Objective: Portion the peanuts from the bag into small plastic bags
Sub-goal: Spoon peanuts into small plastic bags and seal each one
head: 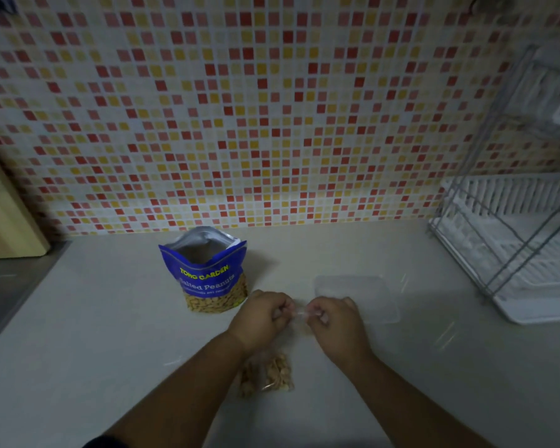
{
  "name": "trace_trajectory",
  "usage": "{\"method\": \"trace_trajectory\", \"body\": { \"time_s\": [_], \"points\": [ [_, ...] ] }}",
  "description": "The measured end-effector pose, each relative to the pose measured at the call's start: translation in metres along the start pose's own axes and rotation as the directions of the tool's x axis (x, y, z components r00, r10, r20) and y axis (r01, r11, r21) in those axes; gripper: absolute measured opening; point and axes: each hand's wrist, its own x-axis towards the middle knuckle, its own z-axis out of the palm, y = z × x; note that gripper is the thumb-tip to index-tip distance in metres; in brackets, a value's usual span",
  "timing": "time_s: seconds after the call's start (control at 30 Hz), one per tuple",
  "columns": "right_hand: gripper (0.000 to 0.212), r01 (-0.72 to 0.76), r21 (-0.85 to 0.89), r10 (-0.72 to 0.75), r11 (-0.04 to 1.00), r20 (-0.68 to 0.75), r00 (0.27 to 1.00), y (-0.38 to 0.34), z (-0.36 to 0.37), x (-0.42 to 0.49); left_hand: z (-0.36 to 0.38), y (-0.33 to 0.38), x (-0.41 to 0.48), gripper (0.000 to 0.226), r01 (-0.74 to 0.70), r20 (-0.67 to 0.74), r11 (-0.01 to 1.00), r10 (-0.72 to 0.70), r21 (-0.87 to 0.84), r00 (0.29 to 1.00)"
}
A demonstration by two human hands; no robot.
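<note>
Dim, soft, motion-blurred; wide-angle edge distortion.

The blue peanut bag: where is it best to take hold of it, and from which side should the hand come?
Probably grip the blue peanut bag around its middle, at the printed band below the open mouth, coming from its left side. It stands upright with the mouth gaping, so pinching the rim could fold it, and bare counter lies on its left.

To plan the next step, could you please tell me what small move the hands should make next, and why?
Probably run the pinch along the top of the small bag to seal it: the left hand and right hand both pinch that edge, and peanuts already sit in its bottom.
</note>
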Motion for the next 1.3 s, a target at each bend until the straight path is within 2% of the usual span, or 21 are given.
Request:
{"method": "trace_trajectory", "body": {
  "time_s": [0.1, 0.2, 0.3, 0.37, 0.47, 0.63, 0.77, 1.03, 1.2, 1.3],
  "points": [
    [0.009, 0.094, -0.003, -0.094, 0.996, -0.076, 0.993, -0.021, -0.021, 0.013, -0.031, 0.022, 0.005, 0.007, -0.103, -0.109, 0.994, 0.107, 0.043, 0.988],
    [0.010, 0.138, 0.041, -0.132, 0.990, -0.126, 0.983, -0.046, -0.041, 0.021, -0.059, 0.041, 0.005, 0.009, -0.142, -0.175, 0.988, 0.131, -0.053, 0.976],
    [0.013, 0.127, 0.174, -0.106, 0.976, -0.123, 0.987, -0.067, -0.052, 0.024, -0.077, 0.051, -0.001, 0.011, -0.061, -0.178, 0.954, 0.008, -0.293, 0.984],
    [0.022, 0.131, 0.248, -0.105, 0.960, -0.117, 0.988, -0.080, -0.055, 0.023, -0.083, 0.055, -0.007, 0.013, -0.040, -0.196, 0.927, -0.036, -0.372, 0.980],
    [0.020, 0.132, 0.307, -0.107, 0.942, -0.098, 0.989, -0.092, -0.054, 0.021, -0.090, 0.059, -0.013, 0.016, -0.051, -0.217, 0.910, -0.043, -0.411, 0.975],
    [0.011, 0.166, 0.255, -0.152, 0.952, -0.075, 0.986, -0.103, -0.052, 0.018, -0.094, 0.059, -0.021, 0.018, -0.053, -0.228, 0.897, -0.055, -0.439, 0.972],
    [0.010, 0.137, 0.277, -0.126, 0.951, -0.055, 0.990, -0.107, -0.052, 0.011, -0.089, 0.055, -0.028, 0.018, -0.047, -0.240, 0.879, -0.078, -0.475, 0.968],
    [0.030, 0.156, 0.291, -0.113, 0.944, -0.159, 0.981, -0.106, -0.060, 0.006, -0.093, 0.056, -0.033, 0.015, -0.008, -0.259, 0.829, -0.165, -0.559, 0.952],
    [0.019, 0.131, 0.319, -0.071, 0.939, -0.192, 0.979, -0.102, -0.062, 0.007, -0.096, 0.057, -0.032, 0.015, 0.020, -0.256, 0.795, -0.220, -0.607, 0.941],
    [0.020, 0.118, 0.381, -0.044, 0.917, -0.196, 0.980, -0.100, -0.061, 0.006, -0.095, 0.053, -0.033, 0.014, 0.053, -0.218, 0.736, -0.267, -0.675, 0.939]
  ]
}}
